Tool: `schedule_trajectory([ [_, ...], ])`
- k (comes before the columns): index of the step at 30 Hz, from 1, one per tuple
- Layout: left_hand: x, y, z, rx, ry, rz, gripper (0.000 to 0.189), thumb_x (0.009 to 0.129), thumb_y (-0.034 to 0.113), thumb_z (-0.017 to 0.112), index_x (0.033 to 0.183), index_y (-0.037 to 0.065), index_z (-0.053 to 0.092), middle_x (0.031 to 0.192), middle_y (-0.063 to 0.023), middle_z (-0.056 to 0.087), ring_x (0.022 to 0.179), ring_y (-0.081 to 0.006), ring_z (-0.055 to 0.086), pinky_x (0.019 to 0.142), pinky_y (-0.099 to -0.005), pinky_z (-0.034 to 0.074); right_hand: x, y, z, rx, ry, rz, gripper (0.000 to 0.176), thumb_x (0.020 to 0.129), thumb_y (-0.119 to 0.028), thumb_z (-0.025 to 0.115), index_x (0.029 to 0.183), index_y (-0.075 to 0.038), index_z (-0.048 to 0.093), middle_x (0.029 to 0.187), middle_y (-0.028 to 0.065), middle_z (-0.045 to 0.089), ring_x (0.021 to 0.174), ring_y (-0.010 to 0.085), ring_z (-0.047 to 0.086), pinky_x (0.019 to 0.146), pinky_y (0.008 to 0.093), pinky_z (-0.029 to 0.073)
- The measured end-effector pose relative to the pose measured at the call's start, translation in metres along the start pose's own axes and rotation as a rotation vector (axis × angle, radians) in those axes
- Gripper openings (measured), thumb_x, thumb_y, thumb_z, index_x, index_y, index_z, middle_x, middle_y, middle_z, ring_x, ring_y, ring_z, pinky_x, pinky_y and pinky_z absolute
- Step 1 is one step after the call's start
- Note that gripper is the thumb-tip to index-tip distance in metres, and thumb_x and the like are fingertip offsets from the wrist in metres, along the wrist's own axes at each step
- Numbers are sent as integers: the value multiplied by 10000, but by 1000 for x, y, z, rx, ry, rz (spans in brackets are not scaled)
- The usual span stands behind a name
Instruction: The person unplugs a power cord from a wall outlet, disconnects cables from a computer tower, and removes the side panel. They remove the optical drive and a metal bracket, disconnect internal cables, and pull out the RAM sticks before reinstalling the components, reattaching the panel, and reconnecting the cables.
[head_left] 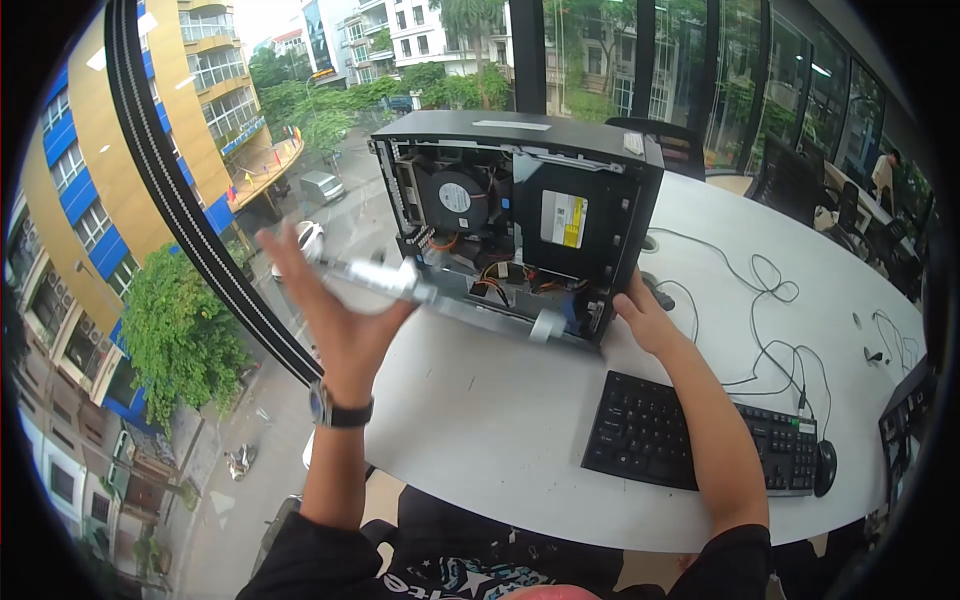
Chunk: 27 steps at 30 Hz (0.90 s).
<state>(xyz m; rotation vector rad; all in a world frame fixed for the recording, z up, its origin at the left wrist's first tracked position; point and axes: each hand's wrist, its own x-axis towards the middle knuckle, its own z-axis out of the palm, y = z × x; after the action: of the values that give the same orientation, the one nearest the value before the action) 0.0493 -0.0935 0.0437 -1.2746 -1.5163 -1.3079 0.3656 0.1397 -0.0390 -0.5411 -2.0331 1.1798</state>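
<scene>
A black desktop computer case (pixel 520 130) stands on the white table with its near side uncovered, showing a round fan (pixel 457 198), a drive with a white-and-yellow label (pixel 565 218) and several cables. A metal side panel (pixel 470 312), seen nearly edge-on and blurred at its left end, slants across the case's lower front. My left hand (pixel 345 325), wearing a watch, is at the panel's left end, which lies between its thumb and stretched, blurred fingers. My right hand (pixel 645 318) rests against the lower right side of the case, thumb on the near edge, other fingers hidden behind it.
A black keyboard (pixel 640 428) lies under my right forearm, a black mouse (pixel 825 468) beside it. Loose cables (pixel 770 275) cross the table's right side. Tall windows border the left and back. Office chairs (pixel 790 180) and a person (pixel 884 172) are farther right.
</scene>
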Motion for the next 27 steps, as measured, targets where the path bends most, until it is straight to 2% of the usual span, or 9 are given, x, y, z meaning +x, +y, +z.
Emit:
schedule_trajectory([
  [3, -29, -5, -27, -44, 73, 109, 1147, 630, 388, 941, 1577, 115, 355, 1659, -233, 251, 1556, -406, 191, 1254, -546, 156, 1, -3, 0, -39, -4, -21, 1116, 898, -753, 582, 1648, -95, 84, 1613, 177, 337, 1478, 268, 350, 1127, 446, 369],
  [5, -41, 4, -60, 325, -160, 320, 683, 758, 276, 854, 1384, 144, 615, 1483, -124, 565, 1462, -340, 420, 1252, -536, 197, 2, 3, 1, -63, 17, -56, 1100, 906, -740, 580, 1646, -91, 89, 1589, 197, 366, 1455, 278, 382, 1122, 442, 375],
  [6, -43, 5, -70, 321, -181, 317, 683, 758, 276, 854, 1384, 144, 615, 1483, -124, 565, 1462, -340, 420, 1252, -536, 197, 2, 3, 1, -55, 16, -36, 1100, 906, -740, 580, 1646, -91, 89, 1589, 197, 366, 1455, 278, 382, 1122, 442, 375],
  [8, -48, 4, -85, 262, -572, 409, 331, 858, 192, 748, 1188, 162, 740, 1223, -43, 735, 1262, -269, 624, 1235, -540, 241, 0, -2, 2, -71, 25, -28, 1086, 915, -721, 584, 1645, -88, 88, 1576, 208, 385, 1439, 283, 405, 1127, 434, 375],
  [9, -52, 5, -85, 177, -620, 393, 297, 860, 165, 710, 1153, 145, 754, 1148, -48, 756, 1108, -244, 702, 1158, -515, 374, 0, 0, 2, -60, 27, -39, 1057, 931, -678, 593, 1645, -85, 86, 1571, 212, 394, 1431, 285, 418, 1137, 428, 371],
  [10, -56, 5, -87, 174, -630, 391, 297, 860, 165, 710, 1153, 145, 754, 1148, -48, 756, 1108, -244, 702, 1158, -515, 374, 0, 0, 3, -56, 26, -29, 1057, 931, -678, 593, 1645, -85, 86, 1571, 212, 394, 1431, 285, 418, 1137, 428, 371],
  [13, -60, 1, -92, 49, -786, 386, 380, 796, 123, 713, 1176, 104, 723, 1185, -58, 738, 1064, -249, 713, 910, -400, 550, -1, -3, 5, -34, 42, -19, 1010, 952, -601, 607, 1645, -82, 86, 1584, 204, 374, 1453, 291, 394, 1151, 440, 360],
  [21, -74, 2, -99, 69, -906, 330, 543, 740, 171, 753, 1273, 104, 678, 1269, -65, 695, 1100, -255, 694, 877, -382, 546, -2, -5, 4, -46, 27, 5, 981, 966, -593, 578, 1642, -71, 97, 1615, 210, 326, 1510, 314, 313, 1211, 464, 274],
  [27, -85, -2, -102, 19, -960, 300, 826, 643, 580, 773, 1308, 103, 661, 1333, -79, 661, 1171, -283, 659, 938, -404, 525, -2, -7, 5, -55, 36, 17, 988, 964, -604, 571, 1639, -57, 101, 1613, 222, 325, 1514, 336, 306, 1228, 468, 241],
])
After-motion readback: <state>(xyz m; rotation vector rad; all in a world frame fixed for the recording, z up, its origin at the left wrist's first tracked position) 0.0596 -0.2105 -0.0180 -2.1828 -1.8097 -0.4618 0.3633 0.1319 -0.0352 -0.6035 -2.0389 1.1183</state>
